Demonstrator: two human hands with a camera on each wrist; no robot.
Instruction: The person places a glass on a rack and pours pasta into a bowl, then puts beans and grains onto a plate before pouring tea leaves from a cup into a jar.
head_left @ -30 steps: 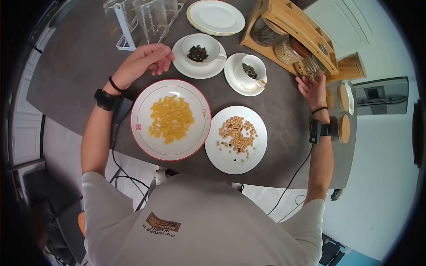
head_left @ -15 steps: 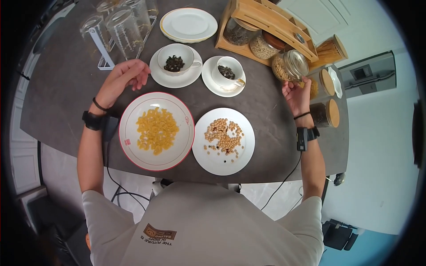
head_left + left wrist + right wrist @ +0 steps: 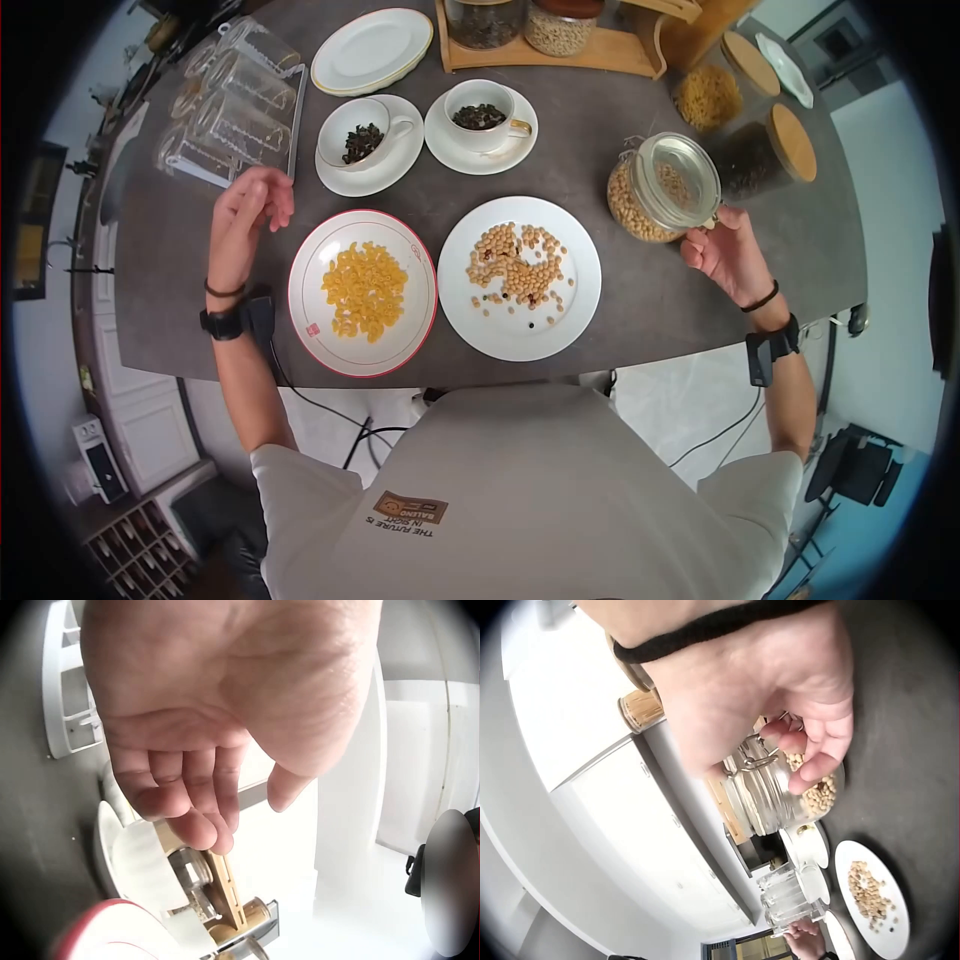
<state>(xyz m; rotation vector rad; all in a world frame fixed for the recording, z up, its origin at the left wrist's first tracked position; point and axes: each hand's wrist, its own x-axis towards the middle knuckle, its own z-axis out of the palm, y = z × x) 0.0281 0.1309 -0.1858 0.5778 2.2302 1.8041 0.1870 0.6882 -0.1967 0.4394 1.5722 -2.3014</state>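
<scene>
Looks like a home kitchen: panelled white cabinets (image 3: 152, 432), dark table (image 3: 640, 310) bearing plates (image 3: 370, 48), teacups (image 3: 472, 141), dry-food jars (image 3: 660, 192).

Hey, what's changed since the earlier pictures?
The right hand has drawn the jar out of the wooden rack, toward the person, and holds it right of the bean plate. That plate, the red-rimmed plate and the cups stayed put; the left hand is still empty, near the glasses.

A person wears a pale grey T-shirt (image 3: 560, 480) with short sleeves (image 3: 745, 500) — a brown patch (image 3: 410, 508) on it reads "BALENO". Each arm (image 3: 790, 410) has a thin black band (image 3: 705, 634) and a black strap (image 3: 222, 323) bearing a boxy dark module (image 3: 759, 362) — thin cable (image 3: 300, 391) attached.
</scene>
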